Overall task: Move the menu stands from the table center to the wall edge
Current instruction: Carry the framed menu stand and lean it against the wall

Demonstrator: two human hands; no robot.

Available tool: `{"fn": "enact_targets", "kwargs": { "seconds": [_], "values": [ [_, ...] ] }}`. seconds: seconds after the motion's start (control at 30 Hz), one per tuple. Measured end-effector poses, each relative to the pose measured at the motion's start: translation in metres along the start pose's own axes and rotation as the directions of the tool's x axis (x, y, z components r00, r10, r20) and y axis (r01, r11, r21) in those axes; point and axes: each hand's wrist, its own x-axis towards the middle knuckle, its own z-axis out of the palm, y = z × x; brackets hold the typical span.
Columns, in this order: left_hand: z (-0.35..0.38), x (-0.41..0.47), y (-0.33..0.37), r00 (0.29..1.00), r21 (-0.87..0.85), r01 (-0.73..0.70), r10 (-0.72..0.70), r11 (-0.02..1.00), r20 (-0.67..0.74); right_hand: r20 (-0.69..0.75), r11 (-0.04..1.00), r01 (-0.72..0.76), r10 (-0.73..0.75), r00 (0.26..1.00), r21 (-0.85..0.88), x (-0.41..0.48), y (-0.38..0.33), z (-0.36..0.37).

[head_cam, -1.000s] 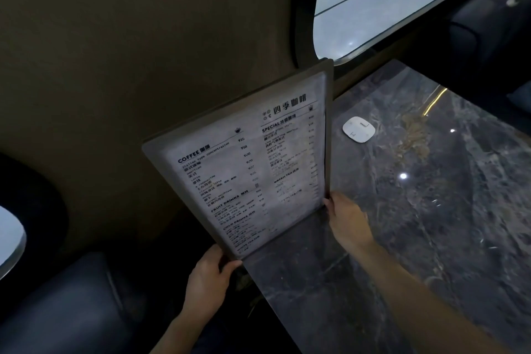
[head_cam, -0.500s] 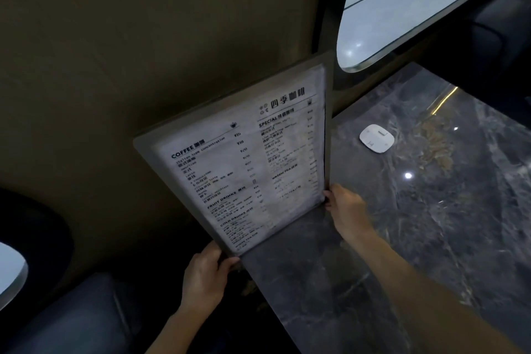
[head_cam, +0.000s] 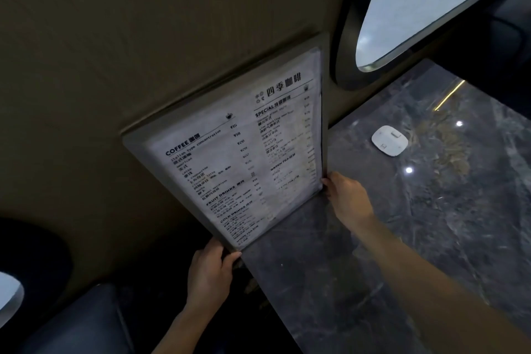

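Observation:
A large framed menu stand with a grey border and a white printed price list stands upright at the left edge of the dark marble table, its back close to the brown wall. My left hand grips its near bottom corner, just off the table's near-left corner. My right hand holds its far bottom corner, resting on the tabletop. Whether the frame touches the wall is hidden behind it.
A small white square device lies on the table to the right of the stand. A rounded window opens in the wall beyond. A dark padded seat sits below left, with a pale round tabletop edge at far left.
The menu stand has shifted a little further toward the wall and stands closer to it. Both hands keep their grips on the bottom corners.

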Motion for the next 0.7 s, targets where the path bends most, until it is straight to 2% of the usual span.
{"fn": "enact_targets", "kwargs": {
  "seconds": [0.2, 0.37, 0.47, 0.57, 0.63, 0.7],
  "values": [
    [0.001, -0.003, 0.000, 1.000, -0.024, 0.001, -0.001, 1.000, 0.001, 0.020, 0.999, -0.003, 0.002, 1.000, 0.045, -0.004, 0.002, -0.002],
    [-0.001, -0.004, 0.002, 0.997, -0.079, 0.074, -0.074, 0.994, -0.002, 0.026, 0.999, -0.047, 0.047, 0.999, 0.012, -0.018, 0.009, -0.004],
    [-0.006, -0.003, 0.003, 0.992, 0.000, 0.105, -0.104, 0.995, 0.066, -0.039, 0.998, -0.043, 0.041, 0.998, -0.045, -0.031, 0.019, -0.009],
    [-0.011, -0.007, 0.009, 0.978, 0.115, 0.131, -0.148, 0.985, 0.148, -0.031, 0.997, -0.063, 0.062, 0.998, -0.040, -0.045, 0.032, -0.019],
    [-0.014, -0.012, 0.017, 0.957, 0.227, 0.127, -0.179, 0.966, 0.228, -0.033, 0.996, -0.077, 0.075, 0.997, -0.043, -0.055, 0.043, -0.027],
    [-0.015, -0.022, 0.025, 0.951, 0.261, 0.101, -0.170, 0.960, 0.260, -0.064, 0.996, -0.083, 0.079, 0.995, -0.046, -0.067, 0.054, -0.035]
  ]
}}
